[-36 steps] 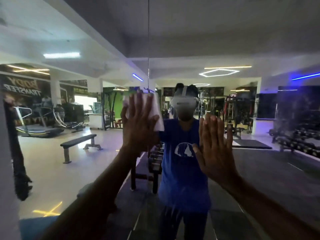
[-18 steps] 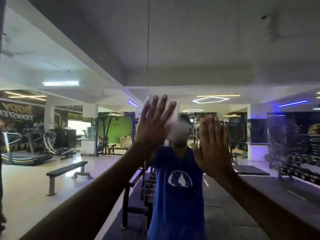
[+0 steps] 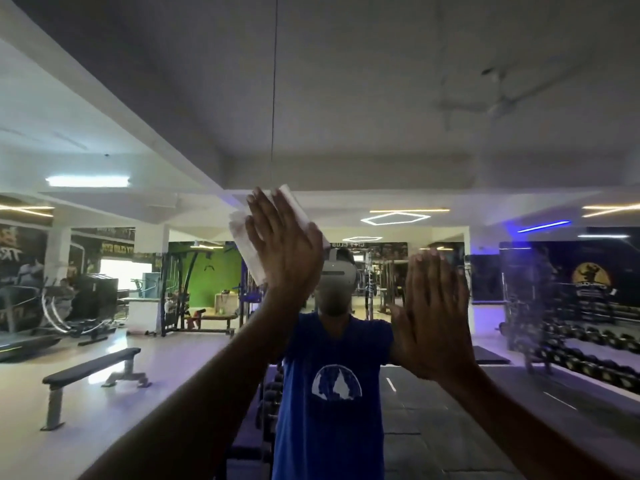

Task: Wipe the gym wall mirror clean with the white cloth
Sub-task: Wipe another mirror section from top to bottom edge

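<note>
two hands are raised, the left hand (image 3: 284, 244) flat with fingers straight and together, pressing one white cloth (image 3: 242, 237) to the mirror (image 3: 346, 98), the right hand (image 3: 433, 313) flat, fingers straight and together, one bench (image 3: 93, 367) reflected beyond.

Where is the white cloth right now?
Head view, centre-left: the white cloth is pressed flat to the mirror under the left hand, beside the vertical seam.

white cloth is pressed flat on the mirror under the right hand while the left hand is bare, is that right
Not quite: the head view shows the white cloth pressed on the mirror under the left hand. It is the right hand that is bare, its fingers straight.
</note>
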Demonstrator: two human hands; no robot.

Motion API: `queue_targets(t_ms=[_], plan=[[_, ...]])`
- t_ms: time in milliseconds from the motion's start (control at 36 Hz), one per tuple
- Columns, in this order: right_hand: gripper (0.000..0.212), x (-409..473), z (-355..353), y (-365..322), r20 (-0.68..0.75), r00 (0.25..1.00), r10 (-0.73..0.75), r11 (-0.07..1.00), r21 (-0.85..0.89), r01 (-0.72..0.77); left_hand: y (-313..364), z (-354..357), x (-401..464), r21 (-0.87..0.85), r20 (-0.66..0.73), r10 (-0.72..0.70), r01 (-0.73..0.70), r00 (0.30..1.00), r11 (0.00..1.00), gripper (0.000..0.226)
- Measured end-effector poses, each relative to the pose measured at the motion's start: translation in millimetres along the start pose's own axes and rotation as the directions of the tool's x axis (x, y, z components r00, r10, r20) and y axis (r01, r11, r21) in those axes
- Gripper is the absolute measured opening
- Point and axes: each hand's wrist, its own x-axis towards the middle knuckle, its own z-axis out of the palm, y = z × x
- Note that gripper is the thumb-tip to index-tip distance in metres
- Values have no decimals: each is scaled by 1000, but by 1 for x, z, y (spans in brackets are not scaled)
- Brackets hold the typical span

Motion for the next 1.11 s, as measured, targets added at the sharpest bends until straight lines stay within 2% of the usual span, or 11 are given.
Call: queue_targets(t_ms=[83,167,250,306,417,472,639,750,861,972,1111], plan=[[80,-7,1,19,19,1000,4,1000,-14,-4,31,11,-3,-34,-77,-77,75,994,997,79],[80,-12,4,25,32,999,-33,999,3,33,57,25,-18,23,22,270,-271,962,962,76],[81,-12,4,23,13,1000,-29,999,26,28,44,24,-7,48,148,672,-684,726,728,70],[81,-12,5,23,17,999,-30,999,28,30,13,16,18,112,121,746,-755,655,646,62],[80,-12,10,21,42,999,2,999,34,-3,-15,0,38,50,19,472,-472,881,880,67],[77,-11,10,14,35,999,16,999,34,-17,4,1,20,-11,51,399,-399,915,917,74],[68,0,3,-17,-39,983,-181,973,136,185,6,-24,25,-42,184,442,-442,878,896,69],[63,14,-1,-39,-86,960,-266,947,161,277,-3,-33,29,36,-3,424,-424,905,905,42],[64,20,3,-58,-72,906,-417,899,115,423,-6,-40,15,59,-38,438,-436,898,898,18],[61,23,3,-63,-28,918,-395,915,78,396,-7,-46,13,-34,27,419,-418,907,908,21],[54,29,-10,-54,-129,976,-175,985,-31,172,-4,-59,14,-209,332,289,-229,898,951,14]])
